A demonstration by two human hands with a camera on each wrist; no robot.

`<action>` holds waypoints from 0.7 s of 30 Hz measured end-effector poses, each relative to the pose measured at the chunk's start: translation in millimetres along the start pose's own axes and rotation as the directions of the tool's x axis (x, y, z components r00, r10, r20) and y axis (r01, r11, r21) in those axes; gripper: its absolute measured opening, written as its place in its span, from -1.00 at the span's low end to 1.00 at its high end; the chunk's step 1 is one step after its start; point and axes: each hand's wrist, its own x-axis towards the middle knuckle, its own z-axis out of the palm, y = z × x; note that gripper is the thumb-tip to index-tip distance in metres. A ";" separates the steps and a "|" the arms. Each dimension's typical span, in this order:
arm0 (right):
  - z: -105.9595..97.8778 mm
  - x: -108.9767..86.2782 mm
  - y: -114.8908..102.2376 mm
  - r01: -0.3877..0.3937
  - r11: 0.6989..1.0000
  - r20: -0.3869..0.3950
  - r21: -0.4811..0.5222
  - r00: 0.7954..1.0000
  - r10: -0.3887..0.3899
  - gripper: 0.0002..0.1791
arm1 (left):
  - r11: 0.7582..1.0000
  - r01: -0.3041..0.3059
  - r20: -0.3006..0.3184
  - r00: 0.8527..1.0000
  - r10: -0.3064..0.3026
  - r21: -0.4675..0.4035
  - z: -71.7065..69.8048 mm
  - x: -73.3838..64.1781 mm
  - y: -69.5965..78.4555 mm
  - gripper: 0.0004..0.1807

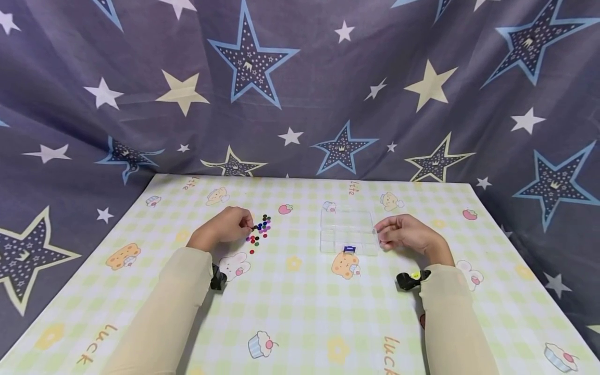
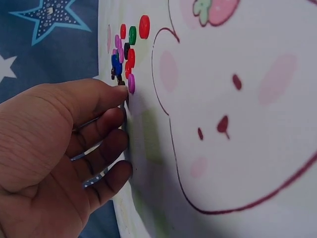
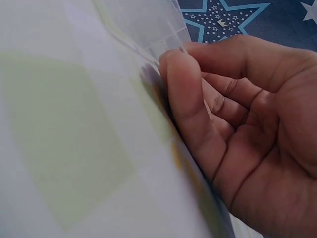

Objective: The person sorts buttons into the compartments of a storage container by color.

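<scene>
Small round glossy discs in red, green, blue, purple and black (image 2: 118, 66) lie in a loose cluster on the table, beside the left fingertips. Smooth, thick-edged; some overlap.

Near to far: two beige fabric sleeves (image 1: 154, 312), softly creased, reach in from the bottom edge, a chunky black wrist device (image 1: 218, 278) on the left, another (image 1: 411, 280) on the right. Under them, the rectangular table (image 1: 300, 312), covered in a pale green-and-white gingham print with cartoon cupcakes, flowers and bears.

Left hand (image 1: 224, 229): fingers curled, tips at the cluster's near-left side, thumb tip against a dark disc. Can't tell whether it's pinched or only touched.

Right hand (image 1: 408, 237): thumb and fingertips pinch the right edge of a clear, thin-walled rectangular plastic box (image 1: 348, 233), to the right of the discs, well apart from them. Front half has straight dividers; rear half is a plain panel. Small blue label (image 1: 349, 250) on the near edge.

Behind the table: dark grey-blue draped cloth (image 1: 304, 67), loosely folded, printed with pointed stars in white, cream and blue outline.
</scene>
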 end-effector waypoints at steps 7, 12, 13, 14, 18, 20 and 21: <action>-0.1 0.4 1.1 0.005 1.000 -0.005 0.006 1.000 -0.005 -0.60 | 0.999 0.026 0.013 1.000 -0.026 -0.020 0.3 1.7 -3.7 -0.95; -0.5 0.1 2.9 0.008 1.000 0.005 0.000 1.000 -0.008 -0.60 | 0.998 0.032 0.027 0.999 -0.031 -0.051 0.1 -0.8 -3.2 -0.94; -0.7 0.0 3.0 0.009 1.000 0.006 -0.004 1.000 -0.009 -0.60 | 0.998 0.033 0.030 0.999 -0.031 -0.055 0.1 -1.2 -3.7 -0.94; -0.8 0.0 3.0 0.008 1.000 0.007 -0.006 1.000 -0.008 -0.60 | 0.998 0.036 0.030 0.999 -0.034 -0.059 0.1 -1.4 -4.4 -0.94; -1.6 0.0 2.4 0.005 1.000 0.002 -0.017 1.000 -0.005 -0.60 | 0.996 0.037 -0.002 0.999 -0.038 -0.086 1.5 -1.6 -7.4 -0.96; -1.8 -0.2 1.8 0.008 1.000 0.001 -0.020 1.000 -0.008 -0.60 | 0.992 0.035 -0.030 0.999 -0.039 -0.124 2.7 -1.1 -7.7 -0.97; -2.0 -0.5 1.4 0.009 1.000 0.002 -0.022 1.000 -0.009 -0.59 | 0.989 0.031 -0.045 0.998 -0.038 -0.146 3.3 -0.7 -7.4 -0.96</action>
